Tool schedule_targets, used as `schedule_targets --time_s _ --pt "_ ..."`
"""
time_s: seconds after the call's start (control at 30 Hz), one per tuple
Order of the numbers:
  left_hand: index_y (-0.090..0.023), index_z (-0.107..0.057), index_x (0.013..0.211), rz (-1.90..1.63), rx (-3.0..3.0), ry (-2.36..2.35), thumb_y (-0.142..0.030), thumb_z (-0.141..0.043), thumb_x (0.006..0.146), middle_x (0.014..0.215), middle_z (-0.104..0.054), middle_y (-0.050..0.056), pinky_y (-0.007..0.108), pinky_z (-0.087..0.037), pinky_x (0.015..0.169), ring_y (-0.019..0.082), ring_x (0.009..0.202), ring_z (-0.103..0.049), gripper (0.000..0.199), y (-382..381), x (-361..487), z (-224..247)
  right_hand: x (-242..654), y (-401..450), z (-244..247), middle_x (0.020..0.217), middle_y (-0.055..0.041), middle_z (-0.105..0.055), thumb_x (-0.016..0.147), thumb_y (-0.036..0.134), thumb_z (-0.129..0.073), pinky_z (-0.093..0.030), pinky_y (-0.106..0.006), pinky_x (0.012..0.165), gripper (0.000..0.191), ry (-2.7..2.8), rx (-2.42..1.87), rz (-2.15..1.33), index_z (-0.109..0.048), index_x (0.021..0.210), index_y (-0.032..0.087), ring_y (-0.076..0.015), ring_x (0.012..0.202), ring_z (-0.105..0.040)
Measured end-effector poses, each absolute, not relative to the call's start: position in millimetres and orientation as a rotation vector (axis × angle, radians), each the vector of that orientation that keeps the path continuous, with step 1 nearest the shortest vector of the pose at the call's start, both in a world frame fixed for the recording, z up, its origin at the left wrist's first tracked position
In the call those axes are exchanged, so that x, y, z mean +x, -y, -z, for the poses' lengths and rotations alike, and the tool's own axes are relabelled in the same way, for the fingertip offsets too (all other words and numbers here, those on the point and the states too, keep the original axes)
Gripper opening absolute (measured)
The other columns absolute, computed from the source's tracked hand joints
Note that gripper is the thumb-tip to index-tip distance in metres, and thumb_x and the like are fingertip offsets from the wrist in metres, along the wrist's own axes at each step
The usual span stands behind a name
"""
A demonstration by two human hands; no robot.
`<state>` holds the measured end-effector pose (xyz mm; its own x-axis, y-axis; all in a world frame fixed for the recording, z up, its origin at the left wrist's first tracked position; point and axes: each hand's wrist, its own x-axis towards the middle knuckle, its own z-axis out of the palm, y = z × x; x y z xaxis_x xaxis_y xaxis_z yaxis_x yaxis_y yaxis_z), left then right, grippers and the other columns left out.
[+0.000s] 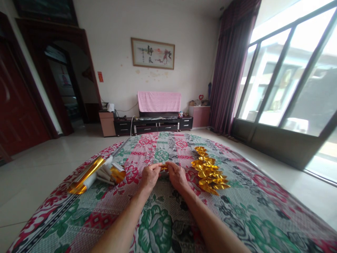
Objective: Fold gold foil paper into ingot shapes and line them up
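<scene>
Between my two hands is a small piece of gold foil paper (pixel 164 167), pinched at both ends above the patterned cloth. My left hand (pixel 151 175) has its fingers closed on the left end. Thumb and fingers of my right hand (pixel 178 175) close on the right end. Most of the paper is hidden by the fingers, so its exact folded shape is unclear. To the right of my right hand lies a group of folded gold paper pieces (pixel 209 170), set in a rough column. On the left are rolled gold foil sheets (pixel 88 175) beside whitish paper (pixel 106 171).
A flowered red, green and grey cloth (pixel 155 225) covers the rounded surface before me. Beyond it, a low black cabinet (pixel 158 126) stands by the wall under a pink cloth (pixel 159 102). Purple curtains (pixel 228 70) and large glass panes are at right, a red door (pixel 21 95) at left.
</scene>
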<state>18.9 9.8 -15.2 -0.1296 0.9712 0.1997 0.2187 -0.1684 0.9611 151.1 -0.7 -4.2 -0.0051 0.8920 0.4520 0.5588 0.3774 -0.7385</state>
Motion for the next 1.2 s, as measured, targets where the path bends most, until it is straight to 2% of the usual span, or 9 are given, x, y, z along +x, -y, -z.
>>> schedule_targets --time_s 0.23,0.57,0.73,1.0,1.2 --pt "-0.017 -0.069 0.095 -1.376 1.465 -1.402 -0.016 -0.048 0.077 0.088 -0.072 0.003 0.02 -0.055 0.055 0.014 0.072 -0.067 0.027 -10.5 17.2 18.5 151.8 0.7 4.7 0.069 -0.001 -0.069 0.084 0.026 -0.037 -0.046 -0.021 0.066 0.034 1.728 -1.297 -0.406 -0.068 0.098 0.022 -0.0146 0.065 -0.063" --pt "-0.018 -0.068 0.096 -1.333 1.503 -1.454 -0.018 -0.047 0.078 0.087 -0.072 0.002 0.02 -0.054 0.056 0.013 0.071 -0.067 0.027 -7.9 18.5 12.9 151.9 1.5 4.7 0.071 -0.001 -0.07 0.084 0.026 -0.038 -0.045 -0.021 0.065 0.033 1.75 -1.291 -0.388 -0.068 0.098 0.022 -0.0145 0.066 -0.063" --pt "-0.017 -0.069 0.095 -1.376 1.611 -1.567 -0.023 -0.047 0.078 0.084 -0.072 0.004 0.024 -0.054 0.063 0.016 0.074 -0.066 0.029 -6.6 18.6 12.0 151.0 3.3 3.5 0.072 -0.0008 -0.07 0.085 0.026 -0.037 -0.045 -0.021 0.066 0.033 1.752 -1.32 -0.354 -0.068 0.099 0.024 -0.0148 0.068 -0.064" --pt "-0.017 -0.069 0.097 -1.379 1.67 -1.61 -0.02 -0.044 0.078 0.094 -0.071 0.005 0.024 -0.053 0.072 0.016 0.084 -0.066 0.031 -2.6 21.1 9.3 149.9 -0.2 8.1 0.076 -0.002 -0.07 0.086 0.026 -0.037 -0.045 -0.021 0.066 0.034 1.747 -1.308 -0.371 -0.066 0.102 0.022 -0.0147 0.069 -0.064" --pt "-0.017 -0.069 0.097 -1.376 1.65 -1.609 -0.018 -0.044 0.078 0.091 -0.072 0.004 0.023 -0.053 0.071 0.015 0.077 -0.066 0.031 -2.4 21.6 9.5 150.2 0.7 7.0 0.08 -0.0029 -0.071 0.086 0.025 -0.039 -0.045 -0.021 0.069 0.033 1.774 -1.308 -0.357 -0.067 0.102 0.021 -0.0152 0.072 -0.065"
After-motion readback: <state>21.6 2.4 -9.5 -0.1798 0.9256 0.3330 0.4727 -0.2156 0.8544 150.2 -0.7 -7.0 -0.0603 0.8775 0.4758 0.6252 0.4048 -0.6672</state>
